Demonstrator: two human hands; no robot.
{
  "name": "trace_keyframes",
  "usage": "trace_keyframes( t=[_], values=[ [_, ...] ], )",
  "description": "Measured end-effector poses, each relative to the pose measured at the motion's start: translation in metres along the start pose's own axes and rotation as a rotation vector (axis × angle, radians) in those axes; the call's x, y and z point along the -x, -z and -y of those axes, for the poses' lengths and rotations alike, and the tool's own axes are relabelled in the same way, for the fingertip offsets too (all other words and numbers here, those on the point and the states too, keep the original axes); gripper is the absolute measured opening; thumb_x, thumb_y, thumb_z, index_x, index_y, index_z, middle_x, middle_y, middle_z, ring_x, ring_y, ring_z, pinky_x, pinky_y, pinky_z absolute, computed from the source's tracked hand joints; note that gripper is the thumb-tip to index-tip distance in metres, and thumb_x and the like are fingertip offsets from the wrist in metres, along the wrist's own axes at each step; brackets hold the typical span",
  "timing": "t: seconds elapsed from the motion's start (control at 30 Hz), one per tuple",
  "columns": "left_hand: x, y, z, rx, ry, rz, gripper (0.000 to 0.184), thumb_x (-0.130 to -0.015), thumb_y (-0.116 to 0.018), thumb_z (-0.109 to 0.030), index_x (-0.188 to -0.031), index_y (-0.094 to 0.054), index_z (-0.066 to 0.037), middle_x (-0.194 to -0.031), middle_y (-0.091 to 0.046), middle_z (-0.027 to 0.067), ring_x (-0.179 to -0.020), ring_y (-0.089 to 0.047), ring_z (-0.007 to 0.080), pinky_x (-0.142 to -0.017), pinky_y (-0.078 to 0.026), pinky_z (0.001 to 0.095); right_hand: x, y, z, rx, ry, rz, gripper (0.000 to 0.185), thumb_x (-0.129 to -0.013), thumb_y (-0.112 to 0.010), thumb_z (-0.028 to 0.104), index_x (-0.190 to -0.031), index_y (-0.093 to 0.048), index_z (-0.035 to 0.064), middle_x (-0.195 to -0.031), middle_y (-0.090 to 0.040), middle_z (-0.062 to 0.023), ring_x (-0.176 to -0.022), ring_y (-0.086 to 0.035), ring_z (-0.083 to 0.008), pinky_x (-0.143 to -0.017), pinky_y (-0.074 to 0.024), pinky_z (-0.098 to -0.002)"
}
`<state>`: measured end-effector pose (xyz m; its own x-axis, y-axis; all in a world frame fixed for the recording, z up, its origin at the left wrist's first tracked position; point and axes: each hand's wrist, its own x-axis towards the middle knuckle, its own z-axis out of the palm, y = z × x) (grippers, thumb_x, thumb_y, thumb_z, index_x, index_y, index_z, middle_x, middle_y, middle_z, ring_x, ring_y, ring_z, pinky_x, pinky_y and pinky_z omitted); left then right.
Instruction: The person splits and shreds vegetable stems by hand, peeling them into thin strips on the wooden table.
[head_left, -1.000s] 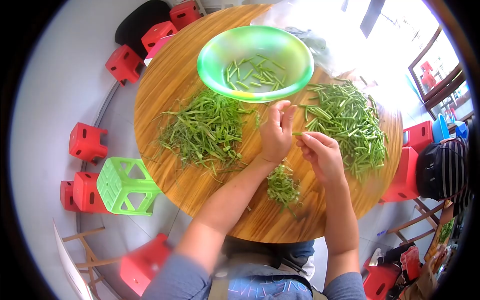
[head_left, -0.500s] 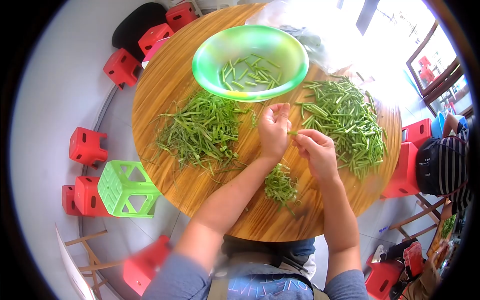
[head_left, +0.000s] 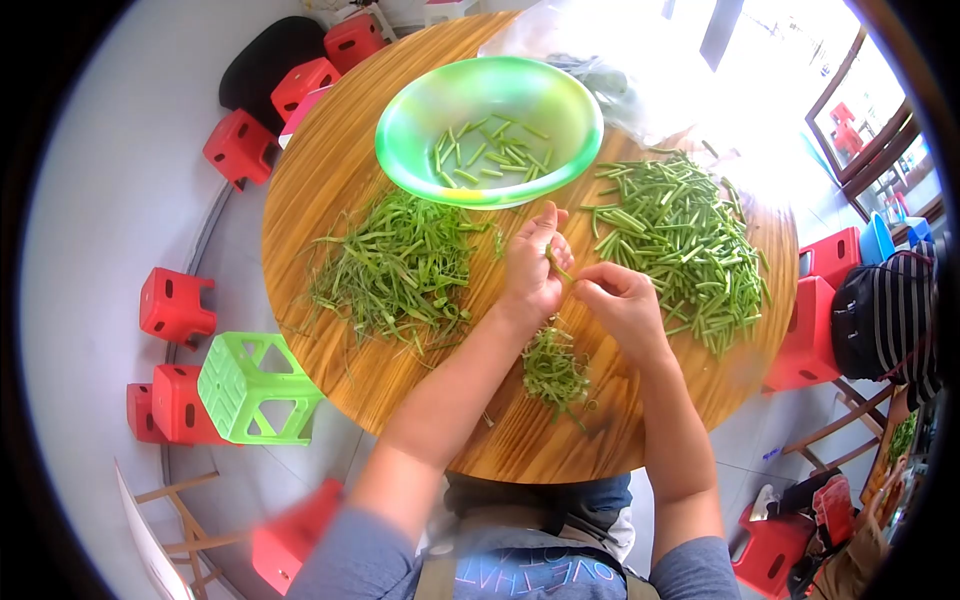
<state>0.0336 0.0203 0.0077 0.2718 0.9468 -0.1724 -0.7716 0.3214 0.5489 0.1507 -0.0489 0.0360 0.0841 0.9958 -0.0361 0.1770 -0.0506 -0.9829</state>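
Observation:
A thin green stem (head_left: 557,264) runs between my two hands above the wooden table. My left hand (head_left: 533,265) is turned palm up, its fingers curled around the stem. With thumb and forefinger, my right hand (head_left: 622,302) pinches the stem's lower end. Just below them lies a small heap of curly green peelings (head_left: 556,368). Left of my hands is a pile of shredded leafy greens (head_left: 405,265); to the right spreads a big pile of cut green stems (head_left: 690,250). Beyond my hands, a green and white plastic basin (head_left: 400,165) holds several cut stem pieces (head_left: 500,150).
A clear plastic bag (head_left: 640,95) sits at the far edge of the round table (head_left: 330,190). Red stools (head_left: 176,304) and a green stool (head_left: 240,385) stand on the left. At the right are more red stools (head_left: 805,335) and a person in striped clothing (head_left: 905,315).
My left hand has turned its palm upward, and more of the stem now shows against it. The right hand has shifted slightly left and down. The whole view has moved a little.

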Motion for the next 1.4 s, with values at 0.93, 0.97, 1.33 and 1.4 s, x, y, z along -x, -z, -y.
trace_keyframes(
  t=[0.93,0.97,1.33,1.4],
  values=[
    [0.007,-0.012,0.015,-0.561,-0.108,-0.071,0.027,-0.091,-0.052,-0.026,-0.08,-0.059,-0.002,-0.06,-0.049,-0.0023,-0.051,-0.04,0.0042,-0.048,-0.033,0.0175,-0.004,0.005,0.004,-0.158,0.171,-0.018,0.016,-0.084,-0.062,0.012,-0.097,-0.062,0.0027,-0.069,-0.055,0.0046,-0.055,-0.042,-0.0014,-0.049,-0.0341,-0.0173],
    [0.009,-0.012,0.013,-0.586,-0.08,-0.046,0.028,-0.09,-0.052,-0.027,-0.081,-0.059,-0.002,-0.061,-0.05,-0.0021,-0.052,-0.041,0.0044,-0.049,-0.034,0.0173,-0.003,0.007,0.006,-0.216,0.125,-0.038,0.016,-0.084,-0.061,0.012,-0.097,-0.062,0.0024,-0.069,-0.054,0.0043,-0.056,-0.043,-0.0013,-0.049,-0.0344,-0.0168],
    [0.014,-0.019,0.003,-0.282,0.542,0.197,0.032,-0.089,-0.053,-0.036,-0.094,-0.062,-0.006,-0.071,-0.056,-0.0032,-0.062,-0.046,0.007,-0.056,-0.038,0.021,-0.021,0.045,-0.016,-0.863,-0.196,-0.113,0.017,-0.088,-0.057,0.02,-0.089,-0.064,0.0049,-0.069,-0.055,0.0046,-0.058,-0.047,-0.0031,-0.051,-0.0377,-0.0167],
    [0.015,-0.019,0.003,-0.26,0.537,0.224,0.031,-0.088,-0.054,-0.035,-0.094,-0.062,-0.005,-0.071,-0.056,-0.0036,-0.062,-0.046,0.0066,-0.055,-0.038,0.0206,-0.02,0.042,-0.014,-0.838,-0.184,-0.09,0.017,-0.088,-0.057,0.02,-0.09,-0.064,0.005,-0.07,-0.055,0.0046,-0.059,-0.048,-0.003,-0.052,-0.0382,-0.0165]
  ],
)
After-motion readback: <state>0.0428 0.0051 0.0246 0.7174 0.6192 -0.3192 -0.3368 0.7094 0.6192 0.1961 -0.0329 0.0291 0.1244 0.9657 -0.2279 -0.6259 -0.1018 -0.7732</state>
